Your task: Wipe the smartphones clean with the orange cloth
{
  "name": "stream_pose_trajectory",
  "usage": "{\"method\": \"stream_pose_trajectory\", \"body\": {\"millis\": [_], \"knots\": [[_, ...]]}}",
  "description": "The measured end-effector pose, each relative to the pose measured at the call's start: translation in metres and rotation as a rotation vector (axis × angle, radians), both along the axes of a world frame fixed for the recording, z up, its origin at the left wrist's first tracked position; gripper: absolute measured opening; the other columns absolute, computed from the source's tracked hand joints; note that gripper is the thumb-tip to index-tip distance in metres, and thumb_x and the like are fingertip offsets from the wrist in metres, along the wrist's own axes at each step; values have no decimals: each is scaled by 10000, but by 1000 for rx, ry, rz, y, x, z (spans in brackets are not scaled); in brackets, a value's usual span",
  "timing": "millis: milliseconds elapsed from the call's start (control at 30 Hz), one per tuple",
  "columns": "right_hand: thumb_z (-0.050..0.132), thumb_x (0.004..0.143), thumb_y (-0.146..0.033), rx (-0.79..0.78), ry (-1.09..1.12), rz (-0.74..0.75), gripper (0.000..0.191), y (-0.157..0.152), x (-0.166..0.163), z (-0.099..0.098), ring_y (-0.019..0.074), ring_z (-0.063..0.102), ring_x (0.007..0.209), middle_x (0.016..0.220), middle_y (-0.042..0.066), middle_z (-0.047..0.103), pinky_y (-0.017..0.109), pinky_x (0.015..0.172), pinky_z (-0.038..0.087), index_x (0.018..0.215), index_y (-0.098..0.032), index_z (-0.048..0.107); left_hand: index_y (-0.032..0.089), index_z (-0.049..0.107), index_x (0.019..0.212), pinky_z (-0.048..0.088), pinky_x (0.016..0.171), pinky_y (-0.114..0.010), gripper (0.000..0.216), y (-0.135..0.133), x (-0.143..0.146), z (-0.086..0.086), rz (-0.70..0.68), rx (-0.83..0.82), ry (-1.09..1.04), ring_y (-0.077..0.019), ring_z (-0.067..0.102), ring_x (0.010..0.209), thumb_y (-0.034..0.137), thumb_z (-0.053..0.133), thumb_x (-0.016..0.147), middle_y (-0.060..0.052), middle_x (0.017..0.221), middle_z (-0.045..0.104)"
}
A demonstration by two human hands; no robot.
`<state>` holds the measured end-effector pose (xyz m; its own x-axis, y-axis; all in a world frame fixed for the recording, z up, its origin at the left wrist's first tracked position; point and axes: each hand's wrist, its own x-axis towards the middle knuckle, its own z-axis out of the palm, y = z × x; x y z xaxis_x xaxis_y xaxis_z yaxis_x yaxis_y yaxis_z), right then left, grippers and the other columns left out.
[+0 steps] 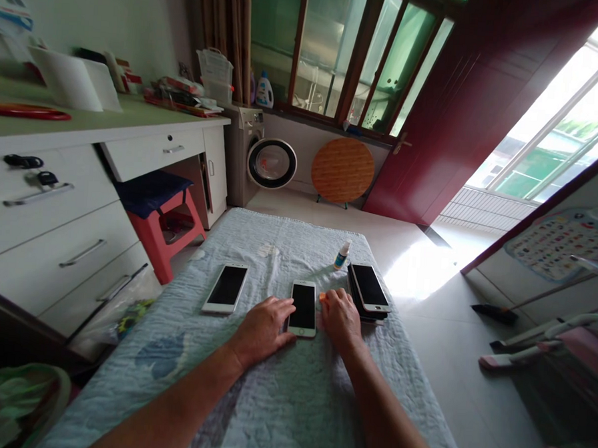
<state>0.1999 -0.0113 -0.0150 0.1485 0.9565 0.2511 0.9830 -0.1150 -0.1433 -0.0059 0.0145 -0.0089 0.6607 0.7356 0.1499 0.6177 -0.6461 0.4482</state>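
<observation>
Touching one central phone (pixel 303 307), left hand (pixel 265 322) loosely spread; right hand (pixel 342 314) pinching one orange piece (pixel 322 297).

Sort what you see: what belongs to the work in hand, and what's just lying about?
Likely belongs:
middle phone, touched by the left hand
orange piece at the right hand
left phone
phone stack
small bottle

Likely lying about:
red stool
broom

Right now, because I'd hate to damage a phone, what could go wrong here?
The top phone of the stack lies near the cloth's right edge, beside the right hand; a nudge might send it off. The small bottle stands close to that stack; if tipped and not sealed, it might leak toward the phones.
</observation>
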Motion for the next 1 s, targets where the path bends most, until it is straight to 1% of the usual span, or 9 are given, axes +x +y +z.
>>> {"method": "stream_pose_trajectory", "body": {"millis": [133, 233, 333, 400, 467, 533, 667, 867, 1000], "knots": [[451, 962, -225, 2, 6, -9, 206, -1, -1, 0, 191, 547, 822, 901, 68, 617, 290, 745, 384, 850, -196, 622, 162, 626, 1229, 431, 1055, -421, 497, -1, 2, -1, 11, 5, -2, -292, 550, 1213, 299, 747, 766, -119, 1336, 602], [490, 935, -241, 26, 12, -5, 172, -5, -3, 3, 209, 524, 857, 908, 70, 608, 310, 784, 380, 845, -199, 629, 159, 623, 1226, 431, 1054, -420, 497, -2, 3, -1, 19, 24, 4, -291, 548, 1209, 307, 748, 768, -121, 1331, 599], [542, 896, -256, 110, 27, 4, 117, -10, -8, 9, 238, 495, 959, 1019, 79, 605, 340, 843, 368, 890, -207, 648, 155, 628, 1212, 439, 1043, -418, 490, -2, 3, -2, 16, 39, 23, -294, 553, 1193, 335, 749, 772, -121, 1320, 602], [530, 898, -244, 157, 48, 53, 130, -12, -13, 12, 239, 486, 991, 1064, 76, 605, 345, 869, 362, 933, -211, 651, 163, 629, 1207, 448, 1030, -429, 491, -2, 3, -1, 8, 42, 34, -301, 558, 1182, 390, 737, 785, -118, 1313, 606], [501, 912, -225, 142, 69, 122, 148, -13, -16, 14, 226, 498, 962, 1011, 66, 621, 334, 869, 364, 923, -210, 648, 171, 629, 1205, 453, 1020, -436, 492, -2, 3, -1, 3, 43, 44, -306, 563, 1173, 433, 719, 799, -116, 1309, 608], [496, 912, -206, 85, 87, 164, 154, -14, -19, 14, 217, 515, 923, 937, 59, 636, 320, 855, 371, 891, -207, 648, 163, 627, 1212, 450, 1023, -434, 492, -2, 3, -1, 2, 42, 53, -307, 561, 1173, 425, 713, 804, -121, 1313, 606], [496, 900, -171, 8, 118, 152, 170, -13, -20, 10, 216, 545, 918, 925, 59, 666, 312, 842, 384, 903, -208, 663, 149, 624, 1215, 445, 1025, -425, 474, -3, 3, -2, 5, 40, 35, -302, 554, 1174, 374, 707, 806, -125, 1313, 607], [510, 859, -156, 36, 256, 148, 223, -12, -21, 2, 227, 587, 957, 963, 78, 689, 327, 890, 411, 995, -204, 680, 185, 624, 1188, 455, 1009, -433, 425, -4, 5, -2, 17, 40, 8, -295, 565, 1171, 395, 679, 822, -112, 1294, 624], [511, 816, -166, 60, 408, 113, 260, -12, -23, 0, 221, 612, 957, 966, 76, 688, 321, 888, 438, 1013, -194, 677, 168, 607, 1227, 459, 1005, -432, 495, -5, 6, 2, 16, 41, 50, -307, 562, 1175, 400, 704, 800, -125, 1315, 609]]}}
